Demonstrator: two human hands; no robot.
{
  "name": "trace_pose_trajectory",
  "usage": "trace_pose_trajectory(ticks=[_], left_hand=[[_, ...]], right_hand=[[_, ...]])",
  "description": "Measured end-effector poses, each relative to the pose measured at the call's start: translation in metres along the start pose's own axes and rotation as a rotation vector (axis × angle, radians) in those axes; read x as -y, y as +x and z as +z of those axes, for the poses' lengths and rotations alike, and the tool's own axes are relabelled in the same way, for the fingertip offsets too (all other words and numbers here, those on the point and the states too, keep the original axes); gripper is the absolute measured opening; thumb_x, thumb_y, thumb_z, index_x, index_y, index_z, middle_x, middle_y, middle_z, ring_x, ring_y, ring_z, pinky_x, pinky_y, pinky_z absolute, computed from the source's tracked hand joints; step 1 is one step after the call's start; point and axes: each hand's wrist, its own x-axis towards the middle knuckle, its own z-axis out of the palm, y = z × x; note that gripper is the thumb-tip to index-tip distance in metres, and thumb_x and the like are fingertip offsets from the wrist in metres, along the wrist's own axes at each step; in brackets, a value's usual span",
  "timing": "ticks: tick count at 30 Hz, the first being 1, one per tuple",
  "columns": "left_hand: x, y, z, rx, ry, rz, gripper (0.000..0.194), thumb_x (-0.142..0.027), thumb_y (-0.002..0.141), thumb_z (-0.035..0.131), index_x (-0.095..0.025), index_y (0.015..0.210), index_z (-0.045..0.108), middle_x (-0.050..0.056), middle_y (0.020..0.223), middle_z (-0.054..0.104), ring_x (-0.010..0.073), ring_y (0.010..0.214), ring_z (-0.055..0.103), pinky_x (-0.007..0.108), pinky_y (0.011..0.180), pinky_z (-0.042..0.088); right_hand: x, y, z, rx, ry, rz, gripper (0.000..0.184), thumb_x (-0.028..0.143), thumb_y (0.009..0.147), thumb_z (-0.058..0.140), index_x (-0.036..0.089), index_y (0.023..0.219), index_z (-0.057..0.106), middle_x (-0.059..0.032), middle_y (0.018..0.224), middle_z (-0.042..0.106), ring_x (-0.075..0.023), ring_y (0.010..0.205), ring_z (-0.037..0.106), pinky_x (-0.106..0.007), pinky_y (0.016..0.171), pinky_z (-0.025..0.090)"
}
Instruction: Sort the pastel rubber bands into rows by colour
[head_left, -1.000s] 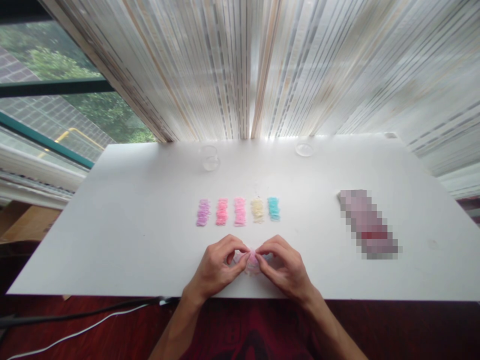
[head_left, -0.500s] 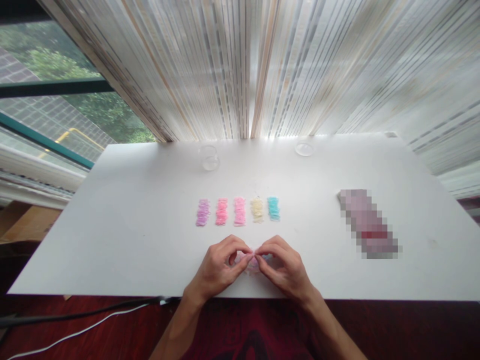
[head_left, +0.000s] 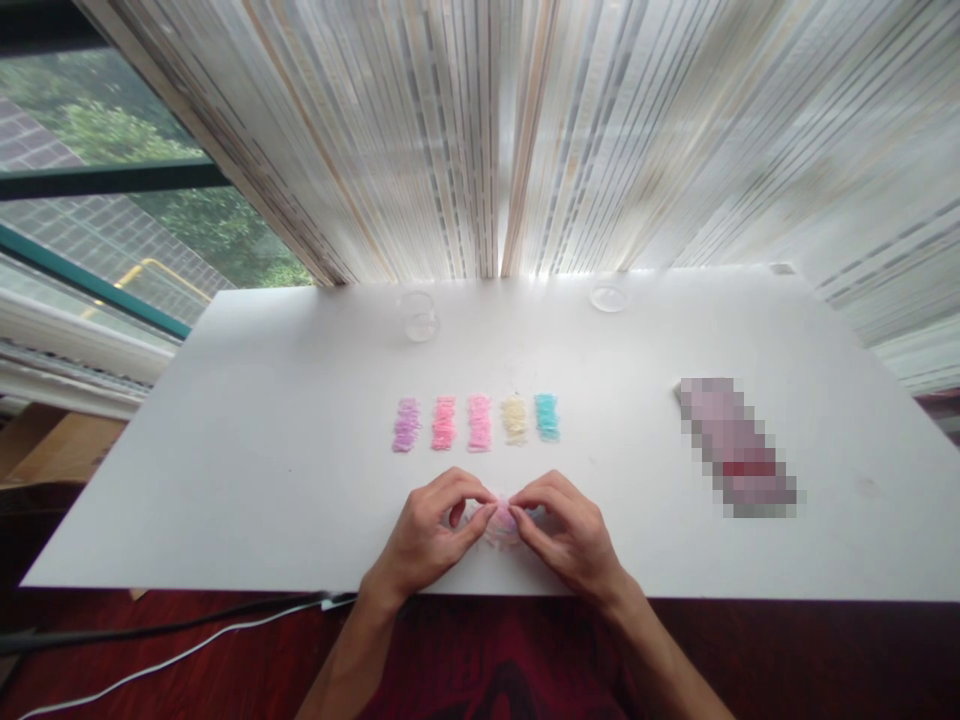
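My left hand and my right hand are close together near the table's front edge, thumb and forefinger pinched on each. Between their fingertips shows a small pink elastic band, its outline blurred. Right below lies a loose heap of mixed pastel elastic bands, partly covered by my fingers. Beyond the hands, small looped bands lie in a row of separate stacks: purple, coral pink, light pink, pale yellow and turquoise.
On the white table, a clear round container stands at the back and a clear round lid lies to its right. A pixelated pinkish object lies at right. Striped curtains hang behind the table.
My fingertips were touching and are now a little apart, the left hand having shifted slightly left. More pink shows between them. The stacks have not moved.
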Motion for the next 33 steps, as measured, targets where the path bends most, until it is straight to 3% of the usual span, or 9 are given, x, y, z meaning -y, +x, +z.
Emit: trace_pose_trajectory(ticks=[4,10,13,22,33], left_hand=[[0.002,0.003,-0.01,-0.06,0.037,0.009,0.004,-0.019,0.094,0.067,-0.018,0.094,0.071,0.003,0.084,0.068,0.0095,0.06,0.053,0.021,0.057,0.048],[0.018,0.013,-0.032,-0.344,0.24,-0.097,0.011,-0.026,0.095,0.068,-0.019,0.092,0.075,0.003,0.086,0.071,0.0099,0.059,0.051,0.023,0.058,0.047],[0.027,0.016,-0.037,-0.43,0.328,-0.153,0.014,-0.03,0.093,0.069,-0.019,0.092,0.077,0.002,0.084,0.071,0.0103,0.058,0.051,0.024,0.059,0.048],[0.032,0.019,-0.034,-0.476,0.418,-0.211,0.021,-0.035,0.093,0.067,-0.018,0.089,0.077,0.003,0.084,0.074,0.0114,0.057,0.056,0.025,0.061,0.05],[0.035,0.017,-0.031,-0.441,0.642,-0.263,0.017,-0.034,0.093,0.069,-0.02,0.093,0.079,0.003,0.091,0.076,0.0163,0.067,0.065,0.028,0.066,0.049]], right_hand=[[0.0,0.0,0.0,-0.014,-0.002,0.001,0.01,0.013,0.093,0.065,0.022,0.095,0.069,-0.0033,0.081,0.071,-0.0174,0.074,0.065,-0.029,0.065,0.055],[0.0,0.0,-0.001,-0.027,0.008,0.013,0.012,0.013,0.095,0.063,0.022,0.098,0.07,-0.004,0.082,0.071,-0.0182,0.075,0.066,-0.03,0.066,0.057],[0.001,0.001,-0.001,-0.021,0.003,0.012,0.012,0.014,0.095,0.062,0.022,0.097,0.07,-0.0042,0.082,0.071,-0.0182,0.075,0.066,-0.03,0.066,0.057],[0.0,0.0,-0.001,-0.007,0.007,0.015,0.013,0.012,0.095,0.061,0.022,0.098,0.07,-0.0044,0.083,0.07,-0.0182,0.076,0.066,-0.03,0.066,0.057],[0.0,-0.001,0.0,0.002,0.013,0.018,0.014,0.011,0.095,0.062,0.021,0.098,0.069,-0.0044,0.084,0.069,-0.018,0.077,0.065,-0.029,0.068,0.055]])
